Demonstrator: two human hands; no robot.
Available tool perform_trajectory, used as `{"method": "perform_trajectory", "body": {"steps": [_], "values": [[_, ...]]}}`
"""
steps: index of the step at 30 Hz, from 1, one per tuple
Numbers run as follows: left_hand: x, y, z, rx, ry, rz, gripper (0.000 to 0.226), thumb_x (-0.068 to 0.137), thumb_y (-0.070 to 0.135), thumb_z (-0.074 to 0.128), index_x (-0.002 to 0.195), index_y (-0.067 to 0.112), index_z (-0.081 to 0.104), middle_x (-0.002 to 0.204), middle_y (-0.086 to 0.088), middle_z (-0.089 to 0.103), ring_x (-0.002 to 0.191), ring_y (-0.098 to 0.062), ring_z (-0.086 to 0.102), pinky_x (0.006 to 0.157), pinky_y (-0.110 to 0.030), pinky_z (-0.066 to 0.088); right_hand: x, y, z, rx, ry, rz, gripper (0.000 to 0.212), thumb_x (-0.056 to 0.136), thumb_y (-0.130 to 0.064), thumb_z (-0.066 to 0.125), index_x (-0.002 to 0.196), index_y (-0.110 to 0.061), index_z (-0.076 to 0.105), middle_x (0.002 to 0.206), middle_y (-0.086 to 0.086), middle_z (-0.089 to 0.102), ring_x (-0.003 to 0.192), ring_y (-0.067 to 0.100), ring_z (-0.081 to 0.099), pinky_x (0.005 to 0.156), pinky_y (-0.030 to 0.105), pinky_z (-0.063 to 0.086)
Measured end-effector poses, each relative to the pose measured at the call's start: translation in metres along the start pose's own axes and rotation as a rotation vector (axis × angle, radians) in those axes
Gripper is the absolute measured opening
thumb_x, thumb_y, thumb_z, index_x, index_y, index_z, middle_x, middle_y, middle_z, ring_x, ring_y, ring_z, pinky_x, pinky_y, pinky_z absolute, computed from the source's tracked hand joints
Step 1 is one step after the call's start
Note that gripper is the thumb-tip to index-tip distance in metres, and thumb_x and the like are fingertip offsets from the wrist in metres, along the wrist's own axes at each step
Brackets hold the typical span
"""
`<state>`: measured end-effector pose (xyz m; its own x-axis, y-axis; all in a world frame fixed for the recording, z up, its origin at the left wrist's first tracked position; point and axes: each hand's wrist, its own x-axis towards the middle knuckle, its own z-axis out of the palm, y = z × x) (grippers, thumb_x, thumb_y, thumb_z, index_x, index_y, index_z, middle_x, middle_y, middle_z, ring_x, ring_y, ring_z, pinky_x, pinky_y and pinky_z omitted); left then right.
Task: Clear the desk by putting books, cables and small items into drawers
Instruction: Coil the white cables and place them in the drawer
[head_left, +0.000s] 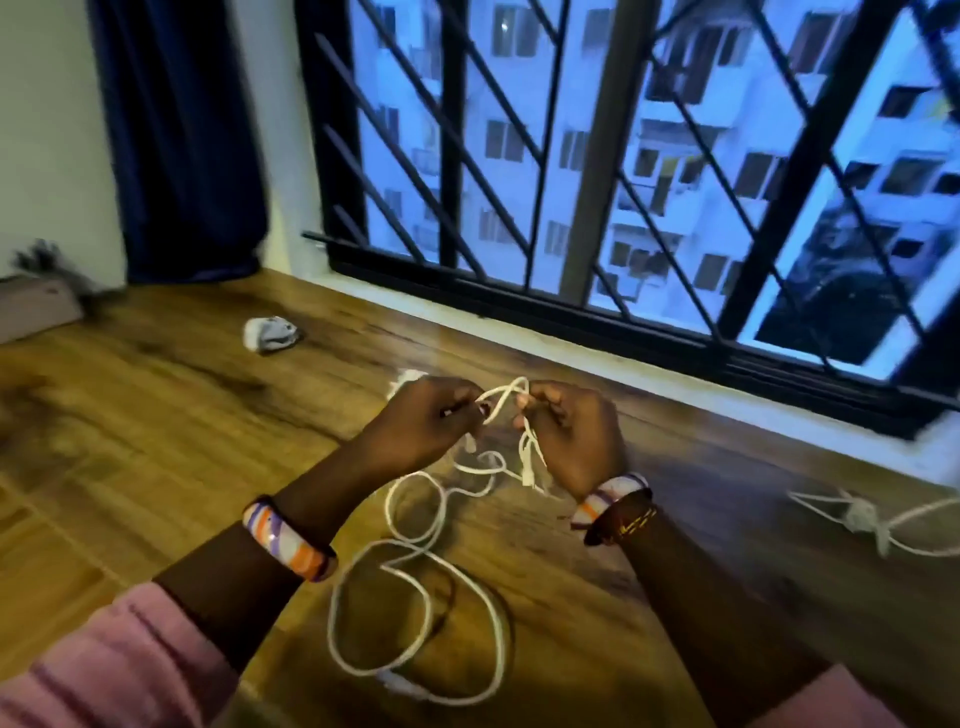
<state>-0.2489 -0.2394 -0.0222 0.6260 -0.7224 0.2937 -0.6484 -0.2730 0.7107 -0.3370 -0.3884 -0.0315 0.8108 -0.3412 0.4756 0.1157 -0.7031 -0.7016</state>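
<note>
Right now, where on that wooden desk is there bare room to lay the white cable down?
Bare wood lies left of the left hand, between the small white-grey item and the near edge. The middle is crowded with white cable loops held in both hands (right hand). To the right, a knotted cable takes the space near the window frame.

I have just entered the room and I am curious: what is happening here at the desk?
A person is holding a white cable with both hands above a wooden desk. The left hand and the right hand each pinch part of it, while its loops trail onto the desk. A second white cable lies knotted at the right, and a small white item lies further back.
</note>
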Motion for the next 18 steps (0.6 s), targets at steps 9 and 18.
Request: {"method": "perform_trajectory", "body": {"steps": [9, 18], "values": [[-0.045, -0.061, -0.134, 0.259, 0.26, -0.098, 0.007, 0.084, 0.008, 0.063, 0.082, 0.009, 0.069, 0.075, 0.001, 0.063, 0.074, -0.011, 0.054, 0.069, -0.03, 0.044, 0.058, -0.09, 0.108, -0.359, -0.09, -0.173, 0.024, 0.094, -0.031, 0.043, 0.089, -0.021, 0.065, 0.088, 0.009, 0.07, 0.089, 0.036, 0.062, 0.068, 0.034, 0.046], [-0.115, -0.127, -0.204, 0.334, 0.469, -0.344, 0.025, 0.074, -0.013, 0.058, 0.088, 0.0, 0.073, 0.087, -0.014, 0.07, 0.075, -0.02, 0.063, 0.061, -0.021, 0.044, 0.077, -0.111, 0.181, -0.329, -0.182, -0.077, 0.024, 0.093, -0.022, 0.044, 0.097, -0.015, 0.066, 0.1, 0.016, 0.068, 0.097, 0.037, 0.061, 0.076, 0.038, 0.049]]}}
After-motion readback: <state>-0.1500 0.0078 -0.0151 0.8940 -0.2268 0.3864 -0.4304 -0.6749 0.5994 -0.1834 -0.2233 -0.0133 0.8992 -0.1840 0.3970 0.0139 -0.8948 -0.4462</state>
